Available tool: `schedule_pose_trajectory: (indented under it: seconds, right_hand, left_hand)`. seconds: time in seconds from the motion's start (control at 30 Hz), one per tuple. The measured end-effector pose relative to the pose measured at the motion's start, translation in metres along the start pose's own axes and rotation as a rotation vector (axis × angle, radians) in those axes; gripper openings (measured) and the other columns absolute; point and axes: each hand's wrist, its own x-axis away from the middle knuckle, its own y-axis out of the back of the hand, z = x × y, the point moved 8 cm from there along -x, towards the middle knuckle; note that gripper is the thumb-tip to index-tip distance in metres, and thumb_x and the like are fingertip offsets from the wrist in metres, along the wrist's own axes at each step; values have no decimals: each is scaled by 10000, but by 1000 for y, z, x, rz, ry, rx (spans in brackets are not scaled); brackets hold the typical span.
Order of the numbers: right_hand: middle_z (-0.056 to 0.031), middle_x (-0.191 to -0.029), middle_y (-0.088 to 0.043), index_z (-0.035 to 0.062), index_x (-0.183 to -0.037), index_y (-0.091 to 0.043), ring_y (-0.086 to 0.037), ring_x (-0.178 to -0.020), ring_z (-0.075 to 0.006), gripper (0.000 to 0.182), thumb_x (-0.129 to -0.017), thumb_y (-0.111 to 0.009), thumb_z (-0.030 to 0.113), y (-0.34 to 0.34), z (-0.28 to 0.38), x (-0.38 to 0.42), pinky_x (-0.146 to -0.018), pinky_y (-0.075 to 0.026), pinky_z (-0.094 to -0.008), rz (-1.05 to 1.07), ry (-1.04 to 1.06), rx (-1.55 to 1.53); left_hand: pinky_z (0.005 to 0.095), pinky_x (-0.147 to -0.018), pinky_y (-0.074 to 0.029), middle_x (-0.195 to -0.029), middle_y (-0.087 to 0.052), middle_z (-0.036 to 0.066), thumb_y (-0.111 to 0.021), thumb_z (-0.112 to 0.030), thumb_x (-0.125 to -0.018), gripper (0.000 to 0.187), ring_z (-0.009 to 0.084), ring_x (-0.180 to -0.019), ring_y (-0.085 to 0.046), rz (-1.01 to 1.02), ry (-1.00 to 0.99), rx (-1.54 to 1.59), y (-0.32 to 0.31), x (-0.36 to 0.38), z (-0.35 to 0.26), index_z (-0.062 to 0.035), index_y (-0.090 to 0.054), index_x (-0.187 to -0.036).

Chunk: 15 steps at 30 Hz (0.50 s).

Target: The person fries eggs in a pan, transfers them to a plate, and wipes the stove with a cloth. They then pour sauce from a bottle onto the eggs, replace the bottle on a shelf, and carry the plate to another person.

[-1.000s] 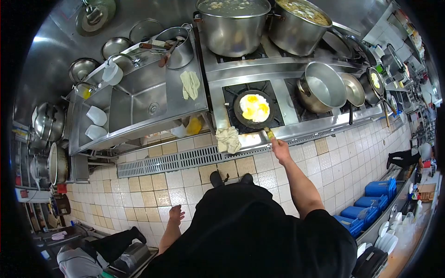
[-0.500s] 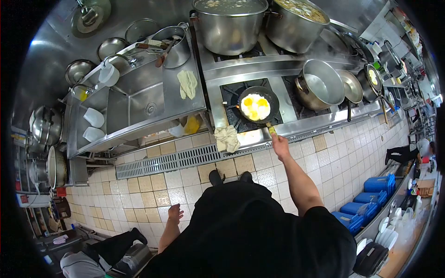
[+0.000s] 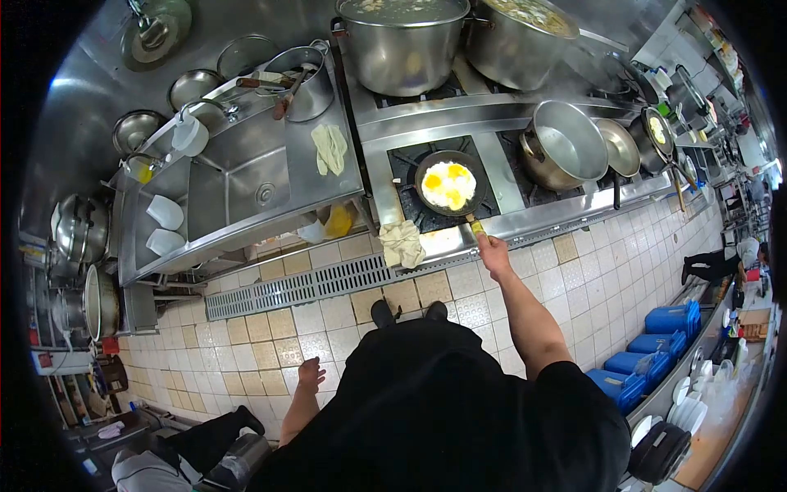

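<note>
My right hand (image 3: 493,252) is wrapped round the handle of a black frying pan (image 3: 422,162) on the front left burner. Several fried eggs (image 3: 448,187) with runny-looking yellow yolks and white edges lie joined together in the pan. My left hand (image 3: 311,375) hangs low beside my body, fingers apart and holding nothing. A crumpled beige cloth (image 3: 402,243) lies on the stove's front edge, left of the pan handle.
Two large stockpots (image 3: 402,53) stand at the back. A wide pot (image 3: 566,148) and a steel pan (image 3: 619,152) sit right of my pan. Left is a sink (image 3: 262,176); a floor grate (image 3: 303,283) runs below. Blue bins (image 3: 615,387) and other people (image 3: 147,474) are nearby.
The frying pan has shifted slightly on the burner, and the eggs have slid and turned a little inside it. A small flame at the pan's left no longer shows. My left hand stays low.
</note>
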Motion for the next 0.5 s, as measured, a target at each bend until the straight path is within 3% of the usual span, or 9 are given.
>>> schedule_pose_trajectory:
  seconds: [0.17,0.27,0.33,0.5]
  right_hand:
    - [4,-569,-491,61,-682,-565,-416,-489,-70,392,-889,-536,393,4,-8,-1,-452,-340,-258,35,-76,54]
    - [10,-541,-472,86,-735,-575,-387,-388,-83,419,-881,-511,473,3,3,12,-350,-308,-256,146,-144,-22]
    - [-13,-625,-534,76,-879,-591,-437,-430,-97,516,-874,-440,570,3,1,21,-408,-395,-253,169,-254,-103]
    - [-37,-714,-578,81,-978,-566,-500,-481,-120,563,-864,-409,610,17,-23,34,-470,-459,-268,172,-324,-300]
  left_hand:
    - [385,-699,-462,-1116,-531,96,-588,-341,-833,448,241,-897,-577,41,31,17,-1,-5,9,-96,-498,-1197]
    - [389,-702,-458,-1116,-526,96,-599,-349,-825,461,240,-891,-576,57,21,0,-3,-11,13,-95,-494,-1195]
    - [390,-708,-458,-1099,-526,95,-603,-352,-823,466,242,-893,-576,54,36,-8,-7,-11,11,-95,-490,-1196]
    - [396,-713,-460,-1035,-524,84,-616,-353,-818,443,243,-886,-577,90,-13,-8,-13,-24,8,-102,-500,-1164]
